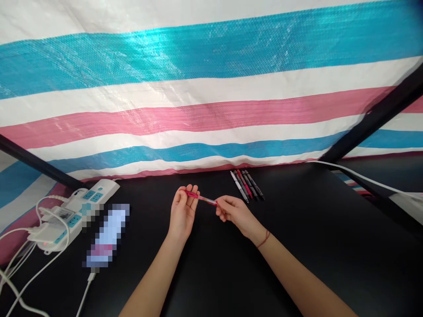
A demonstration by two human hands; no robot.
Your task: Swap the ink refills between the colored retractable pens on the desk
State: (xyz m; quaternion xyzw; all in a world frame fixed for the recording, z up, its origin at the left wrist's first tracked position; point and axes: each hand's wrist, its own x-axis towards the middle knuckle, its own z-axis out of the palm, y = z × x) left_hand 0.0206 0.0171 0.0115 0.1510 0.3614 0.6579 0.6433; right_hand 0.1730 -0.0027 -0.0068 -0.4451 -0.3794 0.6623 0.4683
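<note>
A slim red pen [207,200] with a clear middle section is held above the black table between both hands, slanting slightly down to the right. My left hand [183,212] has its palm turned up, with the thumb pressing the pen's red left end against the fingers. At the other end, my right hand [236,212] pinches the red right end between thumb and fingers, which hide its tip. Behind the right hand, several pens [247,185] in white, red and black lie side by side on the table.
On the left stands a white power strip [105,190] with plugs and cables. A blurred-out phone [107,235] lies beside it, attached to a white cable [85,294]. A striped plastic sheet [211,114] hangs along the back, between dark frame bars [370,119]. Another white cable crosses the far right.
</note>
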